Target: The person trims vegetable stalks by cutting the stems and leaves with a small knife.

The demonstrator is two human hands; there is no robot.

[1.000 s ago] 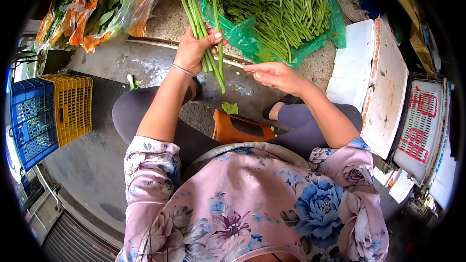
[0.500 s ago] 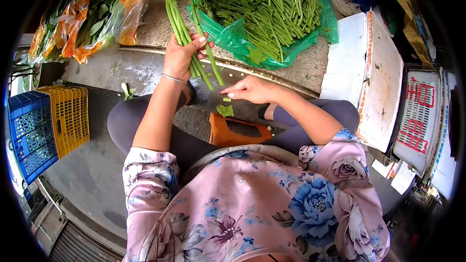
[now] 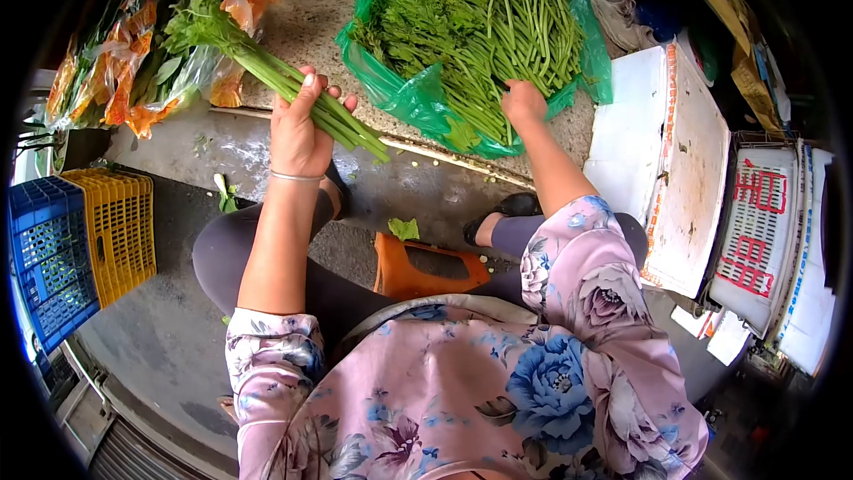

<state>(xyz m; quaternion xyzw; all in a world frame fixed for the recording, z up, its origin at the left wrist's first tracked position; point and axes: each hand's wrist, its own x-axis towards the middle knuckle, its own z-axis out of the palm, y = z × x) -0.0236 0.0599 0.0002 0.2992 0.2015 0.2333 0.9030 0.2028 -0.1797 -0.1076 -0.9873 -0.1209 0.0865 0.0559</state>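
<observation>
the left hand (image 3: 302, 138) holds a bunch of green stalks (image 3: 267, 71), which slants from upper left to lower right across the palm. the thumb presses on the stalks, while the other fingertips show on the far side, a little apart from one another. the leafy tops point to the upper left, near some wrapped leafy bundles (image 3: 124, 71) in clear and orange plastic, and the cut ends lie beyond the hand, to its right. a thin bracelet (image 3: 298, 178) circles the left wrist.

the right hand (image 3: 524, 102) is at the near right part of a pile of greens (image 3: 453, 36), its fingers bent down among the stems. the fingertips are hidden, so i cannot tell whether they pinch anything. the pile sits in an open green plastic bag (image 3: 416, 98) on a speckled stone slab (image 3: 302, 31).

between the person's knees is an orange plastic stool (image 3: 391, 271) with a loose leaf (image 3: 403, 229) at its far edge. a blue crate (image 3: 53, 258) and a yellow crate (image 3: 115, 231) stand side by side at the left. at the right, beside the slab, is a white foam box (image 3: 626, 120), with a white plastic crate (image 3: 753, 222) bearing red marks further right.
</observation>
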